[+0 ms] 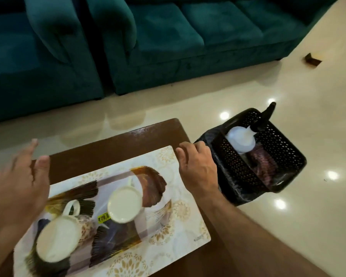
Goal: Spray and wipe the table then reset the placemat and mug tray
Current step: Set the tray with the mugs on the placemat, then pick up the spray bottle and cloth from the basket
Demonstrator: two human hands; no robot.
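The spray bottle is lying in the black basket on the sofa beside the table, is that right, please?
Not quite: the head view shows the black basket standing on the floor beside the table, not on the sofa. The spray bottle does lie in it.

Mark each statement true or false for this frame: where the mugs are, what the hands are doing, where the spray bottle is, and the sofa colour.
1. Two white mugs stand on the patterned tray. True.
2. The spray bottle is gripped in the right hand. False: it lies in the black basket on the floor.
3. The right hand is at the tray's far right edge. True.
4. The left hand holds a mug. False: it is open and holds nothing.
5. The sofa is red. False: it is teal.
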